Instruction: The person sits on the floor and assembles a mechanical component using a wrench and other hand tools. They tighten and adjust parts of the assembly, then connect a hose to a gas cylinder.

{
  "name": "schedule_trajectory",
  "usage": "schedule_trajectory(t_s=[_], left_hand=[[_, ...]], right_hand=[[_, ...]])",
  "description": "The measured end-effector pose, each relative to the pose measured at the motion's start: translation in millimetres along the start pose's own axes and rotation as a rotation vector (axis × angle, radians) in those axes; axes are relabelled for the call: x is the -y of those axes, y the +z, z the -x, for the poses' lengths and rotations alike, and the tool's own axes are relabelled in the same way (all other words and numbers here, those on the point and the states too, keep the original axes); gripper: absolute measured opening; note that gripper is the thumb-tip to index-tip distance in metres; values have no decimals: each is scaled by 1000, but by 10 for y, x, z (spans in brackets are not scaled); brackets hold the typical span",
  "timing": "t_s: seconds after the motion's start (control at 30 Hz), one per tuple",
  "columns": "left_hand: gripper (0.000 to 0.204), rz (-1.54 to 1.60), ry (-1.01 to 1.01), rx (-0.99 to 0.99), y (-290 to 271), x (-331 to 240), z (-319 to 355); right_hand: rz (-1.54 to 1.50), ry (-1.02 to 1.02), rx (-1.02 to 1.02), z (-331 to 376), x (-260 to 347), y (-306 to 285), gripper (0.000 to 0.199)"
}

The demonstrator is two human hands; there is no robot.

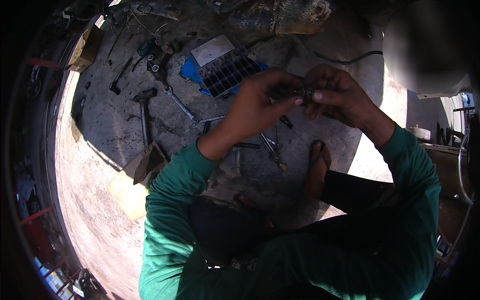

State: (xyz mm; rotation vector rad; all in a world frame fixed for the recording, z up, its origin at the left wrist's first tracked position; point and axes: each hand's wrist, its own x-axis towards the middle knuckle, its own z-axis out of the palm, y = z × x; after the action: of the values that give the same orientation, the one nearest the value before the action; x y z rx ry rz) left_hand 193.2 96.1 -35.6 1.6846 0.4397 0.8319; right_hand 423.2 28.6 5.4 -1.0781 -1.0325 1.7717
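My left hand and my right hand meet in front of me, above the concrete floor. Between their fingertips is a small dark metal part, pinched from both sides. The fingers cover most of it, so its exact kind does not show. Below and behind my left hand sits a compartment box with dark square cells. A screwdriver lies on the floor under the hands. Near it is a long metal tool with a brass-coloured end, partly behind my left forearm.
Left of my arm lie a hammer, a combination wrench and a ratchet-like tool. A cardboard box stands far left, and a bent cardboard piece lies nearer. A black hose crosses the back right. My sandalled foot is below the hands.
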Motion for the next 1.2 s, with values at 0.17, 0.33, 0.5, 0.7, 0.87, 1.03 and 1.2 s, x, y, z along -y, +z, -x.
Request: schedule_trajectory(t_s=[0.17, 0.33, 0.5, 0.7, 0.87, 1.03, 1.2], left_hand=[[25, 101, -97, -5, 1, -9, 4], [24, 111, -75, -31, 15, 40, 10], [25, 102, -116, -41, 12, 4, 10], [19, 119, -109, -64, 62, 75, 12], [16, 248, -171, -72, 68, 77, 29], [12, 270, -171, -144, 128, 76, 48], [11, 149, 12, -165, 148, 125, 50]], right_hand=[[24, 0, -20, -7, -5, -9, 30], [118, -3, -57, -20, 15, 36, 33], [171, -42, -67, -13, 16, 33, 34], [387, -152, -121, 1, -17, 86, 33], [871, -427, -142, 25, -25, 165, 30], [770, -400, -126, 27, -25, 217, 31], [593, -142, -162, 26, 32, 246, 35]])
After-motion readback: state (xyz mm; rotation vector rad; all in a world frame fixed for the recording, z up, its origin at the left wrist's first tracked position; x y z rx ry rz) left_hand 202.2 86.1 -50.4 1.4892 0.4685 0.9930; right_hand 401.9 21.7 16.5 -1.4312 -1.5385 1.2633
